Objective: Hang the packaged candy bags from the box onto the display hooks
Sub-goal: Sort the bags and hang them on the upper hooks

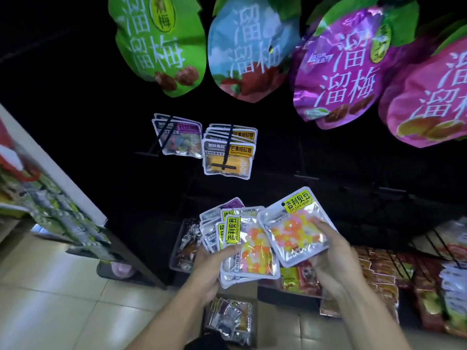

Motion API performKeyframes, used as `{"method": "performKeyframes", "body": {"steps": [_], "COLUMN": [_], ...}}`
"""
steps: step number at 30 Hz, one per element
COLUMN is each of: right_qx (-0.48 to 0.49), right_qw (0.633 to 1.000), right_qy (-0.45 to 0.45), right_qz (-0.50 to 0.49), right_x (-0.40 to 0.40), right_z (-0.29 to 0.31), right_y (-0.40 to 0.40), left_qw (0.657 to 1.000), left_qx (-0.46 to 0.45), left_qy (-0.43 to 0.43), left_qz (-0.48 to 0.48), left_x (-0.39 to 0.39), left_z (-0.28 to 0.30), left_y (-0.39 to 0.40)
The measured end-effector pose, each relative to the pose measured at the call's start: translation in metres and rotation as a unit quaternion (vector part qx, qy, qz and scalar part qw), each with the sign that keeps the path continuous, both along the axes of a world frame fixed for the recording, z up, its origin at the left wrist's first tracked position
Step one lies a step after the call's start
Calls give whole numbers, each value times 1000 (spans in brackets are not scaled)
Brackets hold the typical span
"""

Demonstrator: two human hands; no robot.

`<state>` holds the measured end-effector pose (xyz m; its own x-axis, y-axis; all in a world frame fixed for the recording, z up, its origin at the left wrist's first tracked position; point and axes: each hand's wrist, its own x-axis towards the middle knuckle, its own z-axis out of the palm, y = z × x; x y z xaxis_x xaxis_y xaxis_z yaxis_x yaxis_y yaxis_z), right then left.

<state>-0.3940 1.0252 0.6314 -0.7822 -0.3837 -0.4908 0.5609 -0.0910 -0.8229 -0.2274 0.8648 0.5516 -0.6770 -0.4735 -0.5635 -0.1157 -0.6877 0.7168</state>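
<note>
Box point(228, 319): on the floor, nearest, between the forearms, packets inside.
Left hand point(207, 258): fingers curled round a fanned stack of candy bags point(249, 248).
Right hand point(328, 256): pinches a single candy bag point(295, 227), thumb on its face, just right of the stack, overlapping it.
Display hooks point(228, 145): farther back, two already carrying hung packets.
Large plum bags point(338, 66): hanging along the top.

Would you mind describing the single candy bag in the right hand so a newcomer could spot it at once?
Start at the big purple plum bag hanging at top, then drop straight down to the hands. The right hand holds the single candy bag: silver-edged, clear-fronted, full of orange, yellow and pink beads. Unlike the fanned stack in the left hand, it is alone.
</note>
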Motion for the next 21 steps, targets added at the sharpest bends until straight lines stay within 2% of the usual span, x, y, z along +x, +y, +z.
{"method": "performKeyframes", "body": {"steps": [4,12,21], "right_qx": [49,20,66], "right_qw": [999,987,975], "right_qy": [7,104,209], "right_qz": [18,121,36], "right_x": [10,2,-24], "right_z": [-5,23,31], "right_y": [-6,5,-21], "left_qw": [1000,999,998], "left_qx": [-31,-36,-52], "left_qy": [-2,0,8], "left_qz": [-3,19,31], "left_x": [5,0,-9], "left_z": [5,9,7], "left_y": [-7,0,11]}}
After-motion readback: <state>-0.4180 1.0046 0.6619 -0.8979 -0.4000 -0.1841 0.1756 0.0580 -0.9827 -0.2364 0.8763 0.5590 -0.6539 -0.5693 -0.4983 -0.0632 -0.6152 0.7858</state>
